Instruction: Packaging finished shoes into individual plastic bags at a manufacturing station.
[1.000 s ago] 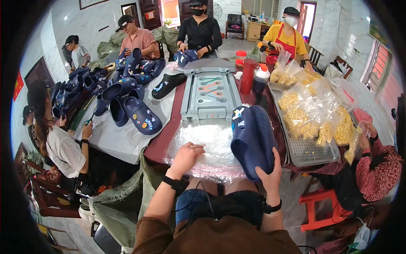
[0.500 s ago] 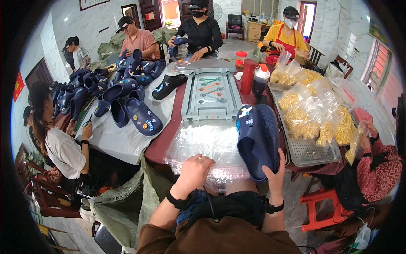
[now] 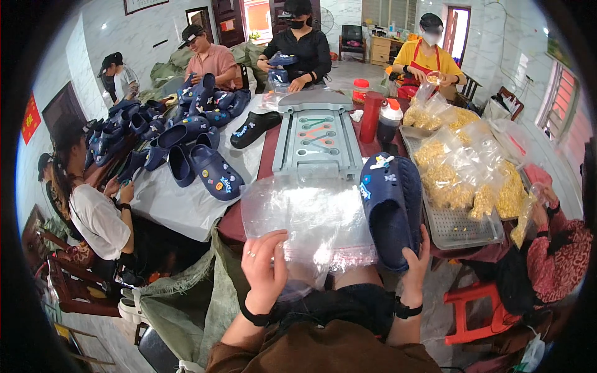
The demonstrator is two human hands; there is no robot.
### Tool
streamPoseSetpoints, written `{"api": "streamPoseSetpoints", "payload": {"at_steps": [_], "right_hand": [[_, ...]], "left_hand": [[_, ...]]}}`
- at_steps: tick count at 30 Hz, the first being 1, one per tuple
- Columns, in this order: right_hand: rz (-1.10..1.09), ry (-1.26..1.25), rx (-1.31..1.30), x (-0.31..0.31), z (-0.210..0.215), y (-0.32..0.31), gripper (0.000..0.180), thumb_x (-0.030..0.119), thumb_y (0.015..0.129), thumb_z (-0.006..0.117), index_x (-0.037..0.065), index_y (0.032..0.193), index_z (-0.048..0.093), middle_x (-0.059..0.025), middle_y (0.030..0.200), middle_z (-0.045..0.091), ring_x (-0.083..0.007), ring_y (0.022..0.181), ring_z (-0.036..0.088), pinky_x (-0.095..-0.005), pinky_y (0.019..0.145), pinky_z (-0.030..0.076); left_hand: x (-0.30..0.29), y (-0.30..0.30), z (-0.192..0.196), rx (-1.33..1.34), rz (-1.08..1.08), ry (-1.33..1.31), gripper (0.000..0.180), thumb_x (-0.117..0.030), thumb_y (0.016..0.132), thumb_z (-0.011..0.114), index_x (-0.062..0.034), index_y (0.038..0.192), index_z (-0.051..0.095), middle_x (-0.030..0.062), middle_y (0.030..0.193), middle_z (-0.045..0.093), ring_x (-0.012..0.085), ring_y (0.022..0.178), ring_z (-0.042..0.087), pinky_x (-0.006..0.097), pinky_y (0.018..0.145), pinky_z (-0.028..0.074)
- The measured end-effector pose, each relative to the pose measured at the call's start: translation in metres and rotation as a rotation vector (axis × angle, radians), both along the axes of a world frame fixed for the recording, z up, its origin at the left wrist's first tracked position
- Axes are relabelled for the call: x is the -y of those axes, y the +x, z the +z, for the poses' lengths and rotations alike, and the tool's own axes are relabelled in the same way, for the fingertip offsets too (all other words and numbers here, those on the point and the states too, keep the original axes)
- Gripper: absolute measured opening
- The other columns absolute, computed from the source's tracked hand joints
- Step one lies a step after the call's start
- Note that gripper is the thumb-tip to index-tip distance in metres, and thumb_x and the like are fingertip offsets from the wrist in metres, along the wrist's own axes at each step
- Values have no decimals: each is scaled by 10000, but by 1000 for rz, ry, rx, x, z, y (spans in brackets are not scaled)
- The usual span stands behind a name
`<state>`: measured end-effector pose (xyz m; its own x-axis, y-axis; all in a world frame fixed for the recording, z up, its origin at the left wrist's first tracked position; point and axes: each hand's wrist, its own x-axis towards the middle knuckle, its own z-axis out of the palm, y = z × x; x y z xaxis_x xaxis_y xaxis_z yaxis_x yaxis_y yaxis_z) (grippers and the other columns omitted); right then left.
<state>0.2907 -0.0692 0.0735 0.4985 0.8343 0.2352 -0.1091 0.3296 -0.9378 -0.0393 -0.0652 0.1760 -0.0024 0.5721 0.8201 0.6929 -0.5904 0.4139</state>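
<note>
Clogs, loose navy ones (image 3: pixel 214 171), cover the counter's (image 3: pixel 267 152) left side; black clog (image 3: pixel 254 129) sits nearer mid. Left hand (image 3: pixel 264 267): fingers curled at the near-left corner of the clear bagging (image 3: pixel 311 211), can't tell if film is pinched. Bagging overhangs counter's near edge; slick, so it could slide off, or layers lift together if they cling. Grey case (image 3: pixel 318 160) right behind, could snag the far end. Right hand (image 3: pixel 415 258) grips the navy pair (image 3: pixel 392 208) by the heels, right of the bagging at the near edge; heel-only hold, so one could slip. Dark bottle (image 3: pixel 388 123) beyond the toes: tips if shoved. Metal tray (image 3: pixel 463 237) at right: sideways swing clips it.
</note>
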Motion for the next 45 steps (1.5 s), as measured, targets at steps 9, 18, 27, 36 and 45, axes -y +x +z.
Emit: {"api": "streamPoseSetpoints", "payload": {"at_steps": [9,18,27,36,45], "right_hand": [[273,205,-114,28,43,-6,1021,268,696,793,-4,1571,344,-178,1461,524,-268,1344,521,-374,1153,367],[775,-102,-76,49,31,17,1010,79,489,726,-74,1454,469,-153,1378,612,-227,1272,589,-294,1133,372],[731,-136,44,47,40,22,944,90,515,734,-57,1420,508,-141,1372,607,-225,1276,582,-294,1116,382],[728,-138,286,40,42,25,1014,247,520,827,-8,1450,515,-101,1370,582,-211,1256,550,-306,1112,353],[681,-91,-65,38,30,12,996,200,581,847,-19,1480,479,-137,1390,586,-241,1274,564,-338,1129,374]], "left_hand": [[-67,9,-64,99,-101,-337,124,-60,942,638,-12,1008,732,157,1140,735,375,996,680,420,889,533],[-86,-10,-71,404,-316,-618,253,-167,984,652,7,1156,721,187,1176,734,296,1073,710,359,905,535],[-85,-26,-65,423,-371,-663,261,-149,1031,605,-18,1226,719,68,1064,755,113,929,651,274,842,512],[-79,-19,-46,330,-234,-618,287,-149,1025,597,-30,1270,690,142,1140,741,237,981,700,354,876,532],[-53,-11,-18,-150,-235,-319,387,-119,952,642,-131,1338,649,188,1317,621,408,1115,624,464,953,514]]}}
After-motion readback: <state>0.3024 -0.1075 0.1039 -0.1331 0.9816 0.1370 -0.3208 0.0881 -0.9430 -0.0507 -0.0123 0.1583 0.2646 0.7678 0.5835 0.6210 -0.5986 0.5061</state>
